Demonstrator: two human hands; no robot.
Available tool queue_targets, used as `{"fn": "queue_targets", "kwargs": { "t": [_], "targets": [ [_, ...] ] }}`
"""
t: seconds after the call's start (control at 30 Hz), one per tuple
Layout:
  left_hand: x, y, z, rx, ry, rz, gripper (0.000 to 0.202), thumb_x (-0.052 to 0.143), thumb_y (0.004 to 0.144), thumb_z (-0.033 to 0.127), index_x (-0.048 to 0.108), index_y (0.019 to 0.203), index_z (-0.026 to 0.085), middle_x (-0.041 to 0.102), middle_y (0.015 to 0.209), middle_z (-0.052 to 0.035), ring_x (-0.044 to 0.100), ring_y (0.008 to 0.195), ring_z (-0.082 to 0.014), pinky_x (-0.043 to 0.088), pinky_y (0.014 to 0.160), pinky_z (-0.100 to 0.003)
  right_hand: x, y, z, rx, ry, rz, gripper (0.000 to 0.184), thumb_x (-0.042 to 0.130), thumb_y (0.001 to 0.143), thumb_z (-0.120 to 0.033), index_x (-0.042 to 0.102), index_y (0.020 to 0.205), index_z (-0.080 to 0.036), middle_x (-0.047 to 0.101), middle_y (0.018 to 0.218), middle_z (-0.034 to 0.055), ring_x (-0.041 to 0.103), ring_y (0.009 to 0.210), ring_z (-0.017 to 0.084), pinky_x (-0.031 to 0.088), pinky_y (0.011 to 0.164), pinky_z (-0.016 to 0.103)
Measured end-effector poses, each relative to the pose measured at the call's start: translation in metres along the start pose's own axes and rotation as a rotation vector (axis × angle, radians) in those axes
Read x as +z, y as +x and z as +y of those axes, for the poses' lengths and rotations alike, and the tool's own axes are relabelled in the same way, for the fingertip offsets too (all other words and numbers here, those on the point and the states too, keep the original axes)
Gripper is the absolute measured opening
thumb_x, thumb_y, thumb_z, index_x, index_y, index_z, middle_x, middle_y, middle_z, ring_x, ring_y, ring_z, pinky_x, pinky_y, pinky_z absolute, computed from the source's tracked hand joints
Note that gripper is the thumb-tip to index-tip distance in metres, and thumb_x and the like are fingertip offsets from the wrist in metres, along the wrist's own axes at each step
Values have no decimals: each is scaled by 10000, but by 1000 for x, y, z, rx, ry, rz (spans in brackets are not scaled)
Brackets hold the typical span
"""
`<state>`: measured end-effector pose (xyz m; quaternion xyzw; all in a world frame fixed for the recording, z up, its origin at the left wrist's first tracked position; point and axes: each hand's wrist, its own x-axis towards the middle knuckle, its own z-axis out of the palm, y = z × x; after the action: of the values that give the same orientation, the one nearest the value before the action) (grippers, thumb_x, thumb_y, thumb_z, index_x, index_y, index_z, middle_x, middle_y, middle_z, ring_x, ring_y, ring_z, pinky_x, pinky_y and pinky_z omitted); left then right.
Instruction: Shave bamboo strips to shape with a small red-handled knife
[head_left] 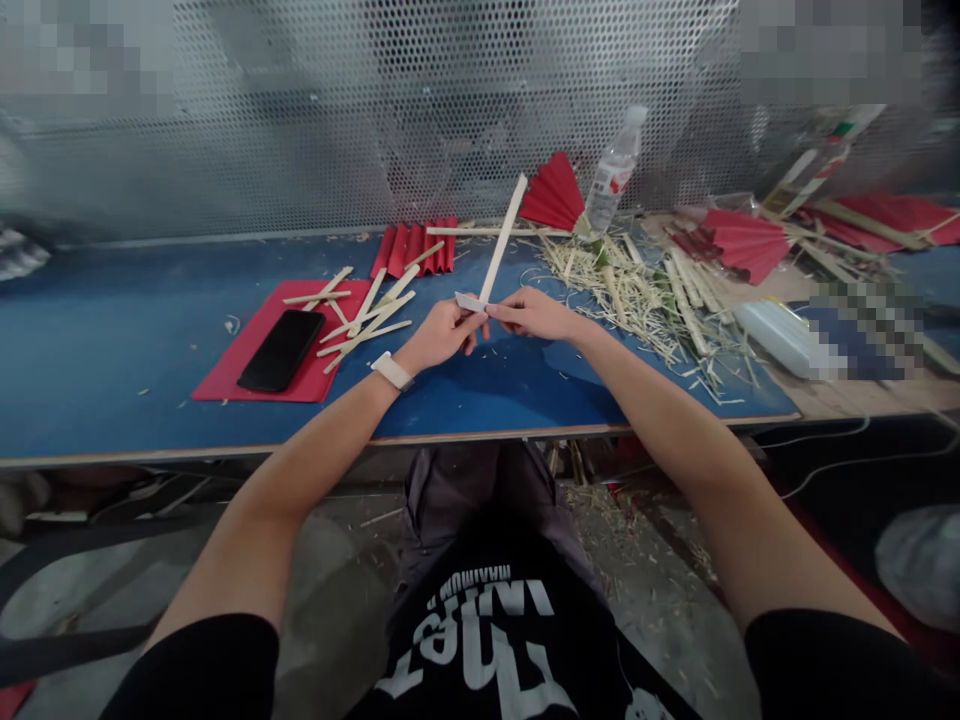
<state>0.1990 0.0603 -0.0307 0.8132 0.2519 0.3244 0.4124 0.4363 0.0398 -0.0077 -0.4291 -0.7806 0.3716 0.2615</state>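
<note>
A pale bamboo strip point(504, 240) stands slanted up and away from between my two hands, above the blue table. My left hand point(448, 330) is closed around its lower end, a light watch band on that wrist. Across the strip's base, at the left fingertips, lies a short grey-white flat piece point(469, 301) with a slanted end; its kind is unclear. My right hand point(534, 314) is closed too, its thumb and forefinger pinching at the strip's low end. To the left, several loose bamboo strips point(375, 325) lie crossed on the table and partly over red paper point(217, 378).
A black phone point(282, 350) rests on the red paper. Behind are pleated red paper point(415, 248), a red paper fan point(553, 192) and a plastic bottle point(616, 172). Bamboo shavings point(637, 300) spread at right, near another red fan point(746, 243). A perforated metal panel point(300, 130) stands behind.
</note>
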Motion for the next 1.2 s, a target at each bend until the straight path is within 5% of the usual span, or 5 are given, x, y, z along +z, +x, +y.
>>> {"fn": "queue_targets", "kwargs": {
  "t": [0.43, 0.83, 1.2],
  "targets": [
    [2, 2, -3, 54, -19, 115, 609, 636, 1086, 711, 629, 785, 183, 662, 659, -3, 546, 431, -56, 447, 480, -216, 16, 8, 4, 4, -266, 278, 717, 474, 1119, -783, 548, 670, -229, 547, 609, 4, 472, 599, 148, 303, 629, 349],
    [1, -3, 5, 4, -21, -83, 273, 550, 1182, 406, 601, 1004, 205, 681, 943, -31, 607, 533, -57, 489, 526, -230, -7, -2, 8, -45, -105, -11, 687, 595, 1060, -800, 689, 715, -214, 564, 580, -3, 476, 571, 136, 348, 604, 330],
    [2, -3, 3, 12, 19, -135, 292, 520, 1184, 460, 611, 1118, 190, 706, 1084, -67, 610, 592, -58, 546, 607, -227, -12, -3, 10, -49, -91, -60, 693, 630, 1065, -767, 676, 671, -199, 570, 572, 3, 476, 556, 122, 362, 595, 318]
  ]
}}
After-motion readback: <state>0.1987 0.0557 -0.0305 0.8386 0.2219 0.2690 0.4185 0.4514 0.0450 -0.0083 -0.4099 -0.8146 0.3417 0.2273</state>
